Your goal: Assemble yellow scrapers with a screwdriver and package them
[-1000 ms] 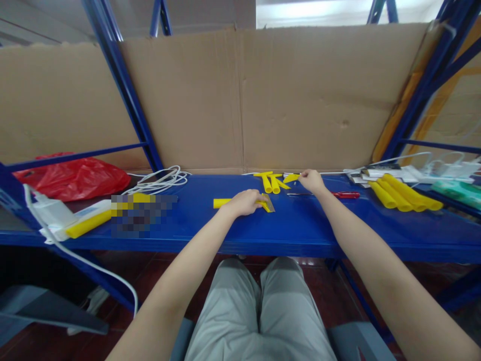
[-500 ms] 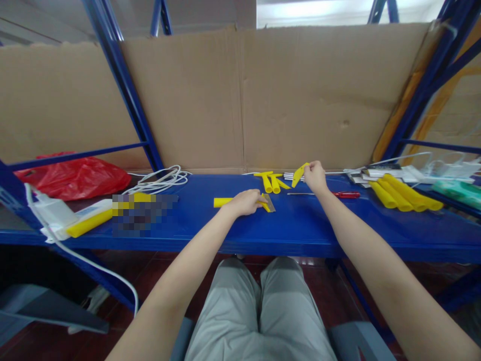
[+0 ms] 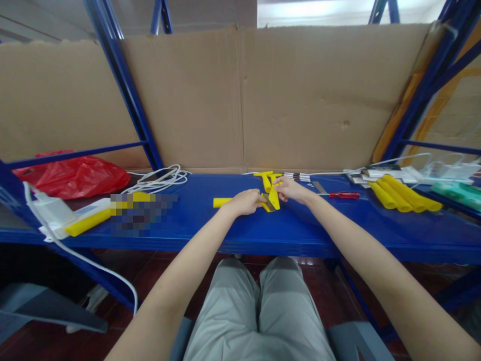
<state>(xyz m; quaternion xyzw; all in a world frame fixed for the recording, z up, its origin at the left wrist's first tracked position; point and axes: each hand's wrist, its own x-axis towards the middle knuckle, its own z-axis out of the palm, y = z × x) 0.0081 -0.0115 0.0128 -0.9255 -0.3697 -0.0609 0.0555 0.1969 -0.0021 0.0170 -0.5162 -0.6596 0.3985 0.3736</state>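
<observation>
Yellow scraper (image 3: pixel 221 202) held at blue shelf (image 3: pixel 203 230), left of red-handled screwdriver (image 3: pixel 343 195); mid-handle hidden by left hand (image 3: pixel 246 202), in which it is gripped. Blade partly covered by yellow plate (image 3: pixel 274 201), pinched at far end by right hand (image 3: pixel 292 190); contact unclear. Long axis set crosswise, blade pointed toward screwdriver. Screwdriver's tip end hidden behind right wrist. Yellow tubes (image 3: pixel 408 194) laid right of screwdriver.

I list one bare left hand (image 3: pixel 246 202), one bare right hand (image 3: pixel 292 190), two forearms (image 3: pixel 184 273) uncovered as far as they show, and one pair of plain grey-green trousers (image 3: pixel 225 321), matt, softly creased.
</observation>
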